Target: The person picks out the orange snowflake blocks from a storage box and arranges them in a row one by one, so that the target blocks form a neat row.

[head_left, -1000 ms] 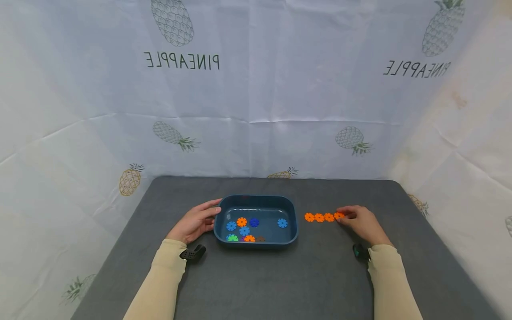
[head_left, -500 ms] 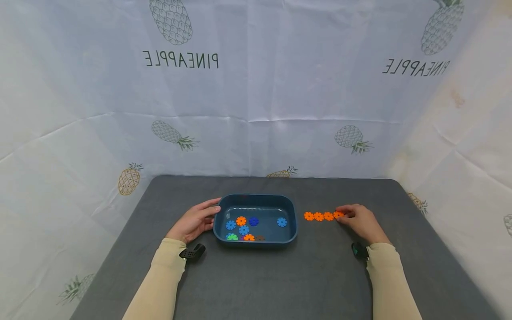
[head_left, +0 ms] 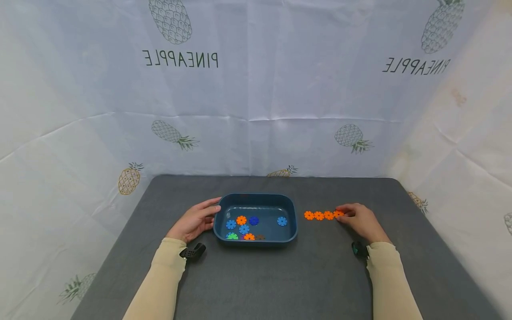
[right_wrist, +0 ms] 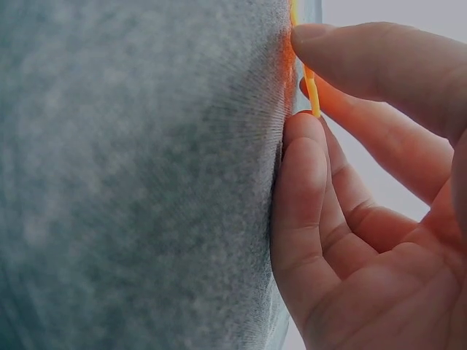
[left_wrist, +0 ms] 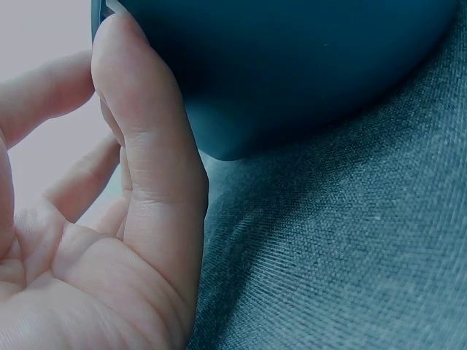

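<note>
Apparently I'm lining up orange discs point(head_left: 318, 216): right hand point(head_left: 363, 222) pinching the end one point(head_left: 337, 214), left hand point(head_left: 192, 223) gripping the blue tray point(head_left: 256, 243). The next move likely calls for gentle release.

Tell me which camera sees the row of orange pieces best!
The head view: it shows the whole orange row stretched across the table, with the right hand covering part of one end. The right wrist view catches only a thin yellow-orange edge by that hand; the left wrist view shows none.
</note>
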### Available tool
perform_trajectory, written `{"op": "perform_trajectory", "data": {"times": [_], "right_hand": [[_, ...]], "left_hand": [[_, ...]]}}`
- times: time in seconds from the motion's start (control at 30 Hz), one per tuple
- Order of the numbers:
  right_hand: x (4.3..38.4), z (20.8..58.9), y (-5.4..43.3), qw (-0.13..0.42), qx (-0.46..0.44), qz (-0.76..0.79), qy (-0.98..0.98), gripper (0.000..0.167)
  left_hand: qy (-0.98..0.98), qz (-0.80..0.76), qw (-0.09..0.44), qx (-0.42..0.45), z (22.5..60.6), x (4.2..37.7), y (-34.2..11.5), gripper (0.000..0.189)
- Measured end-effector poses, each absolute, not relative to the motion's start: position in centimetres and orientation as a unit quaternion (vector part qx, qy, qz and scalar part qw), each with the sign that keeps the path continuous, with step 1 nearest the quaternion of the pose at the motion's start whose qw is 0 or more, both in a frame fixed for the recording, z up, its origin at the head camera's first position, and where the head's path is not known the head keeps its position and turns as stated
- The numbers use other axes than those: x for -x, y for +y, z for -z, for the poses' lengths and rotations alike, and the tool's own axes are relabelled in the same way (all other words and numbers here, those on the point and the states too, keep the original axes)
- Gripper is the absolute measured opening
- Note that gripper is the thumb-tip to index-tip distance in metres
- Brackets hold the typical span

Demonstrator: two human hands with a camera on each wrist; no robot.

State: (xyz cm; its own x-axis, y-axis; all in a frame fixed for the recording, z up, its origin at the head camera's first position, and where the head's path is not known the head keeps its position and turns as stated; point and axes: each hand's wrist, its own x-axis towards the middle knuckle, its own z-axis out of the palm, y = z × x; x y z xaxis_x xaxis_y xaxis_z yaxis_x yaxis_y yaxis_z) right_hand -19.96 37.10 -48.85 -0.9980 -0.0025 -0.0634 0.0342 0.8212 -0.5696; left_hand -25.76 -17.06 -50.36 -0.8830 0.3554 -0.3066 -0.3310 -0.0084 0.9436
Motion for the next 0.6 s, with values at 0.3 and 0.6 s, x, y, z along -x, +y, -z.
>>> {"op": "perform_trajectory", "data": {"times": [0.3, 0.6], "right_hand": [[20.0, 48.9, 37.0, 0.037, -0.012, 0.311, 0.950, 0.041], [20.4, 47.8, 36.0, 0.004, 0.009, 0.302, 0.953, 0.040]], "left_hand": [[0.661, -0.711, 0.240, -0.009, 50.3, 25.7, -17.4, 0.071], [0.663, -0.710, 0.237, -0.013, 50.5, 25.7, -17.1, 0.070]]}}
